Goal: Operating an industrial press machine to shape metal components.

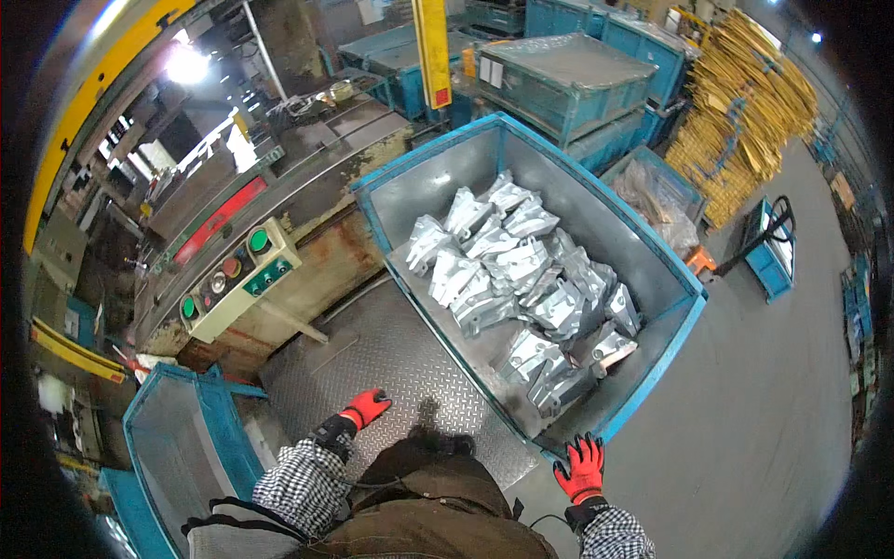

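My right hand, in a red and black work glove, has its fingers spread at the near corner of a large blue-rimmed metal bin. The fingertips are at the rim; whether they press on it I cannot tell. In the bin lies a heap of silvery shaped metal parts, piled loosely at various angles. My left hand, gloved alike, hangs over the patterned metal floor plate, left of the bin. Its fingers are curled together, and nothing shows in them.
Left of the bin stands a machine with a control box bearing green and red buttons. A second blue bin is at lower left. Behind are stacked blue crates and yellow sheets. A blue cart stands on the grey floor at right.
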{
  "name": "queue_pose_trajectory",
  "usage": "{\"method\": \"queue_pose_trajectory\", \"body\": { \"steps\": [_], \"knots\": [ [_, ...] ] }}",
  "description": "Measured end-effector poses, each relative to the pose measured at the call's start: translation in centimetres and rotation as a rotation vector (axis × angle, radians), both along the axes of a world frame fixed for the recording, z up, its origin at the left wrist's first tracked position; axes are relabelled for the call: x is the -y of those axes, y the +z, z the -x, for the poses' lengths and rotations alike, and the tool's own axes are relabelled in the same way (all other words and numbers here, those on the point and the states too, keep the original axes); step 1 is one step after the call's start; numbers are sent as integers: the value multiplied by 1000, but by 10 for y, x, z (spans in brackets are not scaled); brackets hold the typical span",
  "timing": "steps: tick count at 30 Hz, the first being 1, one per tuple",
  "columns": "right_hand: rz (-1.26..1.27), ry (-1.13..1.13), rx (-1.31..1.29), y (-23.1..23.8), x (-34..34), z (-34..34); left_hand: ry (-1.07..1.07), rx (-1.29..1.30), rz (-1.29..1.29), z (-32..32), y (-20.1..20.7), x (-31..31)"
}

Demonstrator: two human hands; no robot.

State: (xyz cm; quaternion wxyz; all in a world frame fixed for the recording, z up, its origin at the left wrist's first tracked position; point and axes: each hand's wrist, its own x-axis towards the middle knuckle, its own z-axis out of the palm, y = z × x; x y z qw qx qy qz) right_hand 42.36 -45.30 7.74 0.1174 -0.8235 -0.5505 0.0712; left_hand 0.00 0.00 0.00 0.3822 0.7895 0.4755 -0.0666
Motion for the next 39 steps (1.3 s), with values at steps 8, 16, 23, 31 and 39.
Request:
{"method": "queue_pose_trajectory", "body": {
  "steps": [8,16,23,31,39],
  "knots": [
    [58,-16,21,16,2,2,310,-251,84,119,-35,-13],
    [328,-199,39,34,-23,31,324,-364,32,91,-63,-139],
    [1037,-658,-462,53,-127,119,30,-19,104,-28,-59,-250],
    [558,-537,-593,-31,-241,0,-192,-164,201,-99,-80,-299],
    [-17,-783,-819,-148,-425,-100,-178,-92,350,-120,-100,-250]
  ]
}}
